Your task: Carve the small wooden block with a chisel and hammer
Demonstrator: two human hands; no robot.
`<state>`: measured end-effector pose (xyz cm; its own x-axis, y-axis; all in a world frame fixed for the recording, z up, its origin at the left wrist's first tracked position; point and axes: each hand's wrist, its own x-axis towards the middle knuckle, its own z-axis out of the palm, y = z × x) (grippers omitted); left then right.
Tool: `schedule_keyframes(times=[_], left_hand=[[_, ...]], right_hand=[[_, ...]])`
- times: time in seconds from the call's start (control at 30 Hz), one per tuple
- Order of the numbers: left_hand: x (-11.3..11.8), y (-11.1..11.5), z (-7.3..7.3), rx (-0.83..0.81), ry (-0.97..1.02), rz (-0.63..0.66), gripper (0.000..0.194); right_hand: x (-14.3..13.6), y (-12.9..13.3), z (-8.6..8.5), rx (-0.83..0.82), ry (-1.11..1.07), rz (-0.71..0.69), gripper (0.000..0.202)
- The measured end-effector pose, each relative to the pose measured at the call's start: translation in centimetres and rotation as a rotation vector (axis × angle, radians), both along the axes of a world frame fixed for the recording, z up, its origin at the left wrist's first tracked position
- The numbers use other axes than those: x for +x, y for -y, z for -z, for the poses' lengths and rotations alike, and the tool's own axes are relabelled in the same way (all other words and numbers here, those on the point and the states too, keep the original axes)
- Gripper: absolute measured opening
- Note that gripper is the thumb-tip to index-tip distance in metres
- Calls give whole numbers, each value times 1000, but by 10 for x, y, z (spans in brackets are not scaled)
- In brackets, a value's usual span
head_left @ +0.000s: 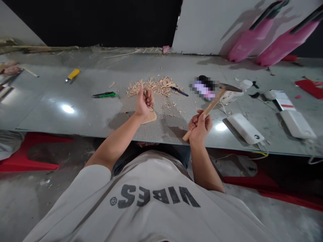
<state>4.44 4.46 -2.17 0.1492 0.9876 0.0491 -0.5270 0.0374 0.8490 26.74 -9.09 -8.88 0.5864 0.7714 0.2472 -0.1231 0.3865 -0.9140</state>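
Note:
My right hand is wrapped round the wooden handle of a hammer, whose dark metal head points up and to the right above the table. My left hand is closed on a small thing, mostly hidden by the fingers, that I cannot make out. Under the left hand a flat light wooden piece with a rounded corner lies on the table. Just beyond that hand is a heap of wood shavings, with a dark blue pen at its right side.
On the grey table, a green cutter and a yellow cutter lie left. A blurred phone, white power banks with cables and a red item are right. Pink bottles stand behind.

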Motion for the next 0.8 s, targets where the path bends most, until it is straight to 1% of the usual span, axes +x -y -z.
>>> schedule_keyframes(times=[0.13, 0.3, 0.47, 0.53, 0.6, 0.7, 0.77, 0.8], left_hand=[[0, -2, 4, 37, 7, 2, 76], [0, -5, 13, 88, -12, 45, 67], [-1, -9, 23, 135, -65, 85, 69], [-1, -11, 28, 147, -112, 103, 68], [1, -13, 32, 181, -168, 84, 65], [3, -14, 35, 254, -311, 47, 59], [4, -13, 36, 288, -430, 73, 54], [4, -12, 35, 298, -475, 95, 53]], right_hand=[[0, 0, 0, 1, -1, -1, 72], [0, 0, -2, -1, 15, 1, 76], [-4, 1, -5, -9, 85, -40, 81], [-9, 5, -6, -25, 133, -86, 84], [-16, 11, -5, -66, 198, -168, 83], [-21, 19, -5, -153, 331, -334, 73], [-18, 22, -9, -190, 428, -420, 66], [-15, 22, -14, -198, 473, -446, 65]])
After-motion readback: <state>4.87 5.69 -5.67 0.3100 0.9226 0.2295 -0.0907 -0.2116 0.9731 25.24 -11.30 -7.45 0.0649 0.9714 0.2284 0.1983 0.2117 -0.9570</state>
